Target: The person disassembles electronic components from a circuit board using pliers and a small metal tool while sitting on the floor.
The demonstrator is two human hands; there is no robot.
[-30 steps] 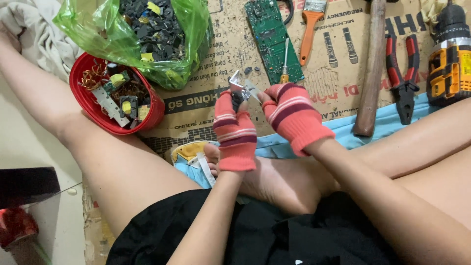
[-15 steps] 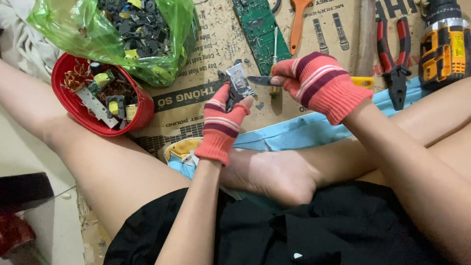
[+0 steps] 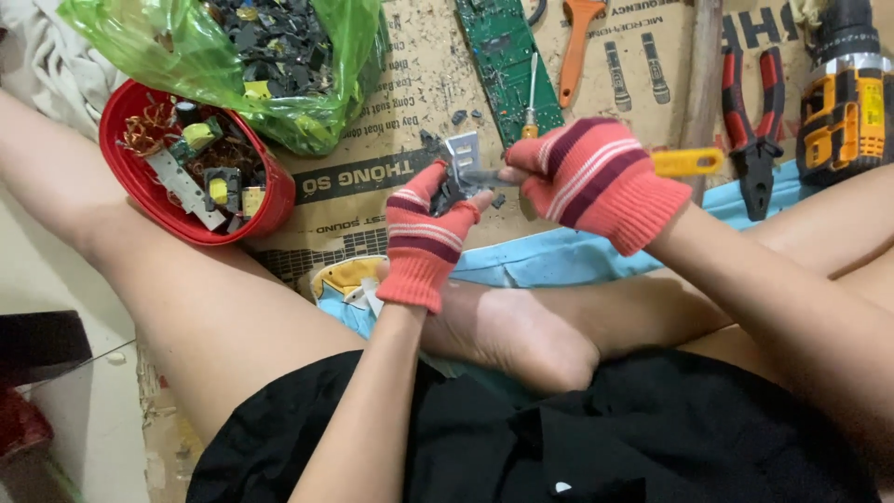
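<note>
Both gloved hands busy: left hand (image 3: 424,244) pinches a small metal part (image 3: 459,163), right hand (image 3: 596,179) grips a yellow-handled screwdriver (image 3: 684,162) against it, red bowl (image 3: 140,186) nearby.

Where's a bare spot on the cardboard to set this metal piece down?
Bare cardboard lies between the green bag and the circuit board, above the left hand. It's crowded by the red bowl and around the pliers and drill.

Flattened printed cardboard (image 3: 372,186) covers the floor beyond the hands; pale smooth floor (image 3: 84,410) lies to their left, under even, soft light.
</note>
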